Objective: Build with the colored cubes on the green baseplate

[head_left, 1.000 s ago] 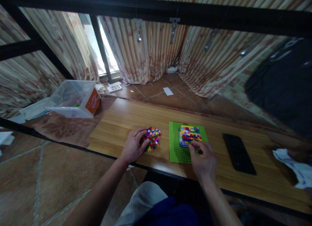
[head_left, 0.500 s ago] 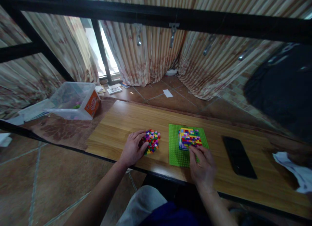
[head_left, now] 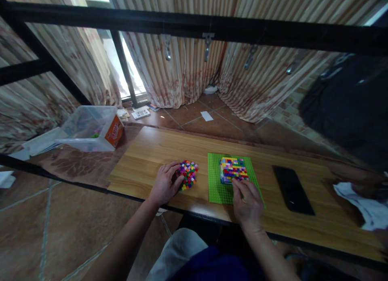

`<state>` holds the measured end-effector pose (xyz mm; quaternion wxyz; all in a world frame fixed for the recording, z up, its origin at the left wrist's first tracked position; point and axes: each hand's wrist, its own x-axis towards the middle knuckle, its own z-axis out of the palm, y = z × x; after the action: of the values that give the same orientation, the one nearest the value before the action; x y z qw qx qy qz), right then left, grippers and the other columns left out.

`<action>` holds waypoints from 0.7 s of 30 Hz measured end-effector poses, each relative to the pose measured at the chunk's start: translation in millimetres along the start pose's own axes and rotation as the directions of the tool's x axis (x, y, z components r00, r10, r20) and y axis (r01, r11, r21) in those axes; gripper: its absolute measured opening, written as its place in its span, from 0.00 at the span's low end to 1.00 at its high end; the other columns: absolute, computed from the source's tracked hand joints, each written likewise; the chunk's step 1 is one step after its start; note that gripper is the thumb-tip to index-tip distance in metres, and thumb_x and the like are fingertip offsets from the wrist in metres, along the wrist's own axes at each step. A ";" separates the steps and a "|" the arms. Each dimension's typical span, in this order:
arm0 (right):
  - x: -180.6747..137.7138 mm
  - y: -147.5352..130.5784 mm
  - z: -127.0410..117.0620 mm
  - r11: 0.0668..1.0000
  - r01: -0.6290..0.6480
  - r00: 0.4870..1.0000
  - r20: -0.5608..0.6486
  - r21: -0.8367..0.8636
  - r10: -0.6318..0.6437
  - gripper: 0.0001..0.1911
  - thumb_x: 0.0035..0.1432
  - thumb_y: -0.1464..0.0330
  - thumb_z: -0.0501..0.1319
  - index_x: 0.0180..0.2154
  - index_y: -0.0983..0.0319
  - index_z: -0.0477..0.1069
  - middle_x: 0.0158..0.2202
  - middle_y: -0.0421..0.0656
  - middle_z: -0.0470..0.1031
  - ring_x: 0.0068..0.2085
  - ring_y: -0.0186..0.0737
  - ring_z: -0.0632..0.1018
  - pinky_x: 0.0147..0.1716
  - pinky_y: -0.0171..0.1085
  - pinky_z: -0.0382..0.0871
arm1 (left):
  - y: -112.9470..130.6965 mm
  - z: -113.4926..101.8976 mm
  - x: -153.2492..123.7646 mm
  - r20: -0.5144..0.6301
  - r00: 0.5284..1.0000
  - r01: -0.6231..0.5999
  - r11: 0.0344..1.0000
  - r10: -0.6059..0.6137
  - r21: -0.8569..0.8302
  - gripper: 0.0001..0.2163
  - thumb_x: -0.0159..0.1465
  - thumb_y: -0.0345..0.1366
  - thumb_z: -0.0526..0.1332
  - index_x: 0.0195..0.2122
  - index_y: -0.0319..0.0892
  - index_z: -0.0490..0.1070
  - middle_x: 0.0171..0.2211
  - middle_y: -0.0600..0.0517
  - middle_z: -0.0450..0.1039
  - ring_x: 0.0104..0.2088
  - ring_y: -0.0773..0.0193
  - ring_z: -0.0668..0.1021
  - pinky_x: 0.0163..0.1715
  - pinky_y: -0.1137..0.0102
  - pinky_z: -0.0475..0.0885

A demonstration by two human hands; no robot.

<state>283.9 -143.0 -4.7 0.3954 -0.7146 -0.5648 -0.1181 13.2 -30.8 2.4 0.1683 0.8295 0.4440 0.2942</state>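
Note:
A green baseplate (head_left: 218, 189) lies on the wooden table (head_left: 151, 152) with a block of multicoloured bricks (head_left: 233, 170) built on it. My right hand (head_left: 247, 200) rests on the plate's near edge, fingers curled against the block's front side; what they pinch is hidden. A heap of small loose coloured bricks (head_left: 188, 174) lies to the left of the plate. My left hand (head_left: 165, 183) is cupped on that heap's left side, fingers bent into the bricks.
A black phone (head_left: 291, 189) lies flat right of the plate. White cloth (head_left: 363, 206) sits at the far right. A clear plastic tub (head_left: 92, 127) with an orange label stands at the back left. A black frame bar (head_left: 194, 26) crosses overhead.
My right hand has drawn slightly back towards me along the plate's near edge. My left hand stays on the loose heap. The view has shifted a little.

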 end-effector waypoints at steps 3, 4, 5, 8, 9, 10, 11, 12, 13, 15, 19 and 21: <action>-0.2 2.0 -1.9 1.000 0.002 1.000 0.025 0.014 -0.002 0.15 0.66 0.62 0.55 0.40 0.58 0.80 0.38 0.47 0.79 0.42 0.42 0.78 0.46 0.44 0.73 | -0.4 0.5 -0.2 -0.006 1.000 0.000 1.000 0.000 0.002 0.15 0.66 0.41 0.59 0.51 0.43 0.70 0.55 0.44 0.72 0.55 0.54 0.73 0.57 0.53 0.68; -0.3 2.2 -3.1 1.000 0.004 0.999 0.034 0.021 -0.004 0.15 0.66 0.62 0.55 0.41 0.58 0.80 0.39 0.47 0.79 0.43 0.43 0.78 0.46 0.44 0.73 | -0.5 0.7 -0.5 -0.008 1.000 0.000 1.000 0.000 0.001 0.14 0.66 0.41 0.59 0.51 0.43 0.70 0.55 0.44 0.72 0.55 0.54 0.73 0.57 0.53 0.68; -0.3 1.8 -4.6 1.000 0.003 0.999 0.038 0.029 -0.004 0.15 0.66 0.62 0.55 0.42 0.58 0.80 0.39 0.47 0.79 0.43 0.43 0.78 0.46 0.44 0.73 | -0.5 1.0 -0.8 -0.011 1.000 0.000 1.000 0.000 0.000 0.14 0.66 0.41 0.59 0.51 0.43 0.70 0.54 0.44 0.72 0.55 0.54 0.73 0.57 0.53 0.67; 0.0 -4.6 -10.0 0.998 -0.014 1.000 0.012 0.069 0.013 0.15 0.66 0.62 0.55 0.45 0.59 0.79 0.41 0.47 0.79 0.43 0.44 0.78 0.46 0.45 0.73 | -0.1 1.5 -1.9 -0.019 1.000 0.000 1.000 0.000 -0.004 0.15 0.66 0.42 0.59 0.51 0.42 0.71 0.54 0.44 0.73 0.56 0.54 0.73 0.58 0.54 0.67; 0.1 -8.7 -11.6 0.996 -0.020 1.000 0.003 0.086 0.019 0.15 0.66 0.63 0.55 0.46 0.59 0.78 0.41 0.48 0.79 0.43 0.44 0.78 0.46 0.46 0.73 | 0.2 1.5 -2.1 -0.021 1.000 0.000 1.000 0.000 -0.007 0.15 0.66 0.42 0.58 0.51 0.42 0.71 0.54 0.44 0.73 0.56 0.55 0.73 0.58 0.54 0.67; 0.0 -13.9 -12.6 0.994 -0.027 1.000 0.002 0.105 0.027 0.15 0.66 0.63 0.55 0.45 0.59 0.78 0.41 0.48 0.79 0.43 0.44 0.78 0.46 0.46 0.73 | 0.5 1.5 -2.2 -0.022 1.000 0.000 1.000 0.000 -0.011 0.15 0.66 0.42 0.58 0.51 0.42 0.71 0.55 0.44 0.72 0.56 0.55 0.73 0.58 0.54 0.67; -0.4 -20.1 -12.7 0.991 -0.033 0.999 0.014 0.126 0.032 0.15 0.66 0.63 0.55 0.45 0.58 0.79 0.41 0.48 0.79 0.43 0.45 0.78 0.47 0.46 0.73 | 0.8 1.4 -2.2 -0.023 1.000 0.001 1.000 -0.002 -0.015 0.15 0.66 0.42 0.58 0.51 0.43 0.71 0.55 0.44 0.72 0.56 0.55 0.73 0.58 0.54 0.67; -1.2 -27.0 -11.7 0.988 -0.036 0.999 0.034 0.151 0.031 0.14 0.66 0.63 0.55 0.44 0.58 0.79 0.41 0.48 0.79 0.43 0.45 0.78 0.47 0.46 0.73 | 1.1 1.3 -2.1 -0.021 1.000 0.002 1.000 -0.003 -0.021 0.15 0.66 0.42 0.58 0.51 0.43 0.71 0.55 0.44 0.72 0.55 0.55 0.73 0.58 0.54 0.67; -2.4 -34.6 -9.4 0.984 -0.036 0.997 0.068 0.177 0.024 0.14 0.66 0.63 0.55 0.43 0.57 0.79 0.41 0.47 0.79 0.43 0.44 0.78 0.48 0.45 0.72 | 1.3 1.1 -1.9 -0.019 1.000 0.005 1.000 -0.005 -0.028 0.15 0.66 0.42 0.58 0.51 0.43 0.71 0.55 0.44 0.72 0.55 0.55 0.74 0.58 0.54 0.68; -5.8 -50.4 -0.7 0.974 -0.025 0.988 0.156 0.224 -0.010 0.15 0.66 0.63 0.54 0.41 0.57 0.79 0.40 0.45 0.78 0.42 0.43 0.78 0.47 0.44 0.72 | 1.6 0.7 -1.4 -0.016 1.000 0.013 0.999 -0.014 -0.038 0.14 0.67 0.42 0.56 0.51 0.43 0.71 0.54 0.44 0.73 0.55 0.55 0.74 0.58 0.54 0.68; -10.4 -76.7 25.3 0.970 -0.013 0.941 0.330 0.245 -0.070 0.14 0.66 0.65 0.52 0.41 0.58 0.77 0.40 0.45 0.77 0.43 0.42 0.76 0.46 0.42 0.70 | 1.2 -0.8 -2.1 -0.025 0.999 0.033 0.998 -0.034 -0.050 0.15 0.70 0.40 0.51 0.52 0.43 0.71 0.54 0.45 0.73 0.56 0.56 0.73 0.58 0.55 0.68; -9.2 -84.1 37.0 0.972 -0.004 0.927 0.365 0.234 -0.084 0.14 0.65 0.67 0.53 0.42 0.58 0.76 0.40 0.45 0.77 0.43 0.43 0.75 0.45 0.42 0.69 | 0.6 -1.8 -3.6 -0.044 0.998 0.050 0.996 -0.053 -0.073 0.17 0.71 0.40 0.48 0.54 0.43 0.70 0.53 0.45 0.74 0.56 0.57 0.73 0.58 0.56 0.68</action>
<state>194.7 -119.6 1.5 0.3590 -0.6615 -0.6538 0.0779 10.9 -34.1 3.0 0.1952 0.8042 0.4582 0.3244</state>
